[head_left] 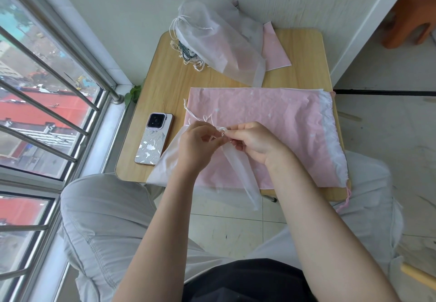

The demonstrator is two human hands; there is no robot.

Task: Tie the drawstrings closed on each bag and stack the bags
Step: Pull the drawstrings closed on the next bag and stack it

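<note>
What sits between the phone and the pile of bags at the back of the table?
Only bare wooden table in the head view: nothing lies between the phone and the pile of bags.

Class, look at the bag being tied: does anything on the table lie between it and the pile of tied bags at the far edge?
Nothing visible blocks it. Both hands pinch the white bag's drawstring; only the flat pink bag and bare table lie before the pile.
</note>
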